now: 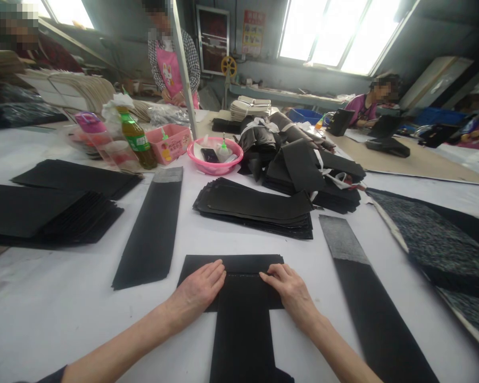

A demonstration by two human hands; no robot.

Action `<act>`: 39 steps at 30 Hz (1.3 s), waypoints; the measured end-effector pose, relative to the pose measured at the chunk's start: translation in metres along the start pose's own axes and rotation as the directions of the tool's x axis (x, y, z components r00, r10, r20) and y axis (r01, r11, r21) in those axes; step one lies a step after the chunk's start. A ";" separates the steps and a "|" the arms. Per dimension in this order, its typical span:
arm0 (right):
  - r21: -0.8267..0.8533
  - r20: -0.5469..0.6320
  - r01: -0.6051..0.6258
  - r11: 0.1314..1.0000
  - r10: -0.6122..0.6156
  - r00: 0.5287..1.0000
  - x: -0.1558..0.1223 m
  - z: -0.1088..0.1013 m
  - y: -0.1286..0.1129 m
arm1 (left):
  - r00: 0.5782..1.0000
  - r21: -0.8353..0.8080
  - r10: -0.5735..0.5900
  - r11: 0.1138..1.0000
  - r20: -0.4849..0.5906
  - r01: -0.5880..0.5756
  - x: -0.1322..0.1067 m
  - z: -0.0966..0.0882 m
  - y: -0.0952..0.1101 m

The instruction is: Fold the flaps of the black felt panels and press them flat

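Long black panel: nearest the camera, on the desk, running from the lower edge of view up between the forearms
Wide black panel: set crosswise beneath the head of the long one, the two making a T; overlap probably keeps both edges readable for squaring
Left hand: fingers together, tips on the long panel's upper left corner; touching, though whether the thumb pinches cannot be told
Right hand: fingers bent, tips at the upper right corner; touching, firmness of grip not determinable
Placing of hands: one per corner, presumably so that neither side skews
Grey-ended strips: one at left, one at right, both apart from the T, grey ends pointing away; likely kept within easy reach
Stack of black panels: beyond the T, edges slightly uneven
Pink basin: behind the stack, holding a phone and a green-tipped bottle; apparently gathers small items off the work area
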State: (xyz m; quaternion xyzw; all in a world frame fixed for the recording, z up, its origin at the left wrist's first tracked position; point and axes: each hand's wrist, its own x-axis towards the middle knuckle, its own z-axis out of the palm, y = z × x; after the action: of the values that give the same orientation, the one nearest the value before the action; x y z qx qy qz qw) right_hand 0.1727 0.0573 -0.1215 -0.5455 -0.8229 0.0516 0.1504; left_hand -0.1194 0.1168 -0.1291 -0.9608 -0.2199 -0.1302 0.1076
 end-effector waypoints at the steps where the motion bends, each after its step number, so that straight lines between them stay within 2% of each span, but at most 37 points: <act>1: 0.002 -0.008 -0.002 1.000 0.002 1.000 -0.001 0.000 0.000 | 1.000 0.001 -0.001 1.000 -0.012 0.001 0.000 0.000 0.000; 9: 0.014 -0.093 0.001 1.000 0.001 0.996 -0.004 0.004 0.002 | 0.998 0.000 -0.019 1.000 -0.055 0.019 0.003 -0.003 0.001; 15: 0.098 -0.175 -0.018 0.995 0.035 0.984 -0.005 0.009 0.000 | 0.994 -0.053 -0.057 0.997 -0.098 0.052 -0.001 0.002 0.001; 19: 0.123 -0.212 -0.042 0.991 0.068 0.975 -0.007 0.007 0.002 | 0.984 -0.192 -0.170 0.969 -0.060 0.156 -0.009 0.011 0.002; 24: 0.133 -0.274 -0.125 0.983 0.157 0.949 0.003 0.001 -0.008 | 0.949 -0.410 -0.311 0.861 0.044 0.301 -0.012 0.009 0.004; 27: 0.109 -0.229 -0.134 0.985 0.156 0.961 0.018 0.000 -0.030 | 0.935 -0.495 -0.350 0.805 0.048 0.327 -0.009 0.003 0.006; 32: 0.048 -0.073 -0.159 0.986 0.162 0.984 0.046 0.001 -0.060 | 0.910 -0.648 -0.408 0.675 0.070 0.352 -0.008 0.002 0.007; 36: 0.036 0.010 -0.189 0.981 0.189 0.982 0.059 -0.003 -0.062 | 0.910 -0.707 -0.405 0.620 0.082 0.340 -0.007 0.001 0.009; 39: 0.076 0.030 -0.146 0.986 0.144 0.989 0.061 -0.003 -0.055 | 0.907 -0.714 -0.414 0.610 0.081 0.343 -0.005 -0.017 0.009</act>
State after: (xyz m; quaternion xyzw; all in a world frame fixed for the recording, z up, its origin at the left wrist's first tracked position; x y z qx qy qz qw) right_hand 0.1029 0.0907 -0.0935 -0.5970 -0.7801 0.1010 0.1575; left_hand -0.1234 0.1020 -0.1159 -0.8503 -0.3444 -0.2688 -0.2934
